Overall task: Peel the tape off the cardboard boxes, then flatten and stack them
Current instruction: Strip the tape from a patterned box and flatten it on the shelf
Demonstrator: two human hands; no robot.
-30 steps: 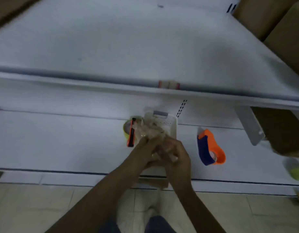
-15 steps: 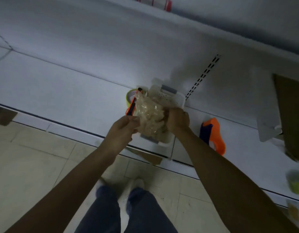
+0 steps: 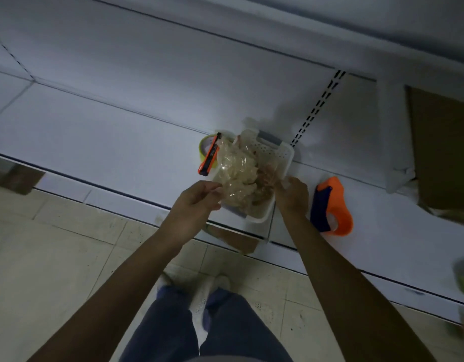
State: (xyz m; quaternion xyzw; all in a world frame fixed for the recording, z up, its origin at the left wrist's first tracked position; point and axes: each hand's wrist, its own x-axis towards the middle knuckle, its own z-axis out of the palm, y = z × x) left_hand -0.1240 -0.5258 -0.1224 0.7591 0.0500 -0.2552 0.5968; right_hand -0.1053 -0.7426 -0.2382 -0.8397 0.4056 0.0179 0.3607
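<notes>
your left hand (image 3: 196,198) hangs loose with relaxed fingers, fingertips at the near-left edge of the wad of peeled tape (image 3: 236,173), and curls round nothing. your right hand (image 3: 291,195) reaches over the basket's right wall with fingers stretched out against the wad, partly veiled by the clear tape; it grips nothing that shows.

the white shelf (image 3: 95,131) takes up most of the view, and to the left of the basket it gives you broad bare room. its front edge runs on a slant from the left down to the right, just above your feet. below it lies the tiled floor (image 3: 55,257). brown cardboard (image 3: 439,152) stands at the far right on the shelf, well apart from your hands, its near corner close to the shelf's front. a smaller cardboard scrap (image 3: 238,242) pokes out under the shelf edge just below the basket.

the white basket (image 3: 285,155) sits at the shelf's front edge and holds the wad, which rises above its rim. an orange and blue tape dispenser (image 3: 335,207) lies just beside your right wrist, narrowing the room on that side. a yellow-green tape roll (image 3: 203,150) sits against the basket's far-left corner, and an orange cutter (image 3: 209,159) leans across it.
</notes>
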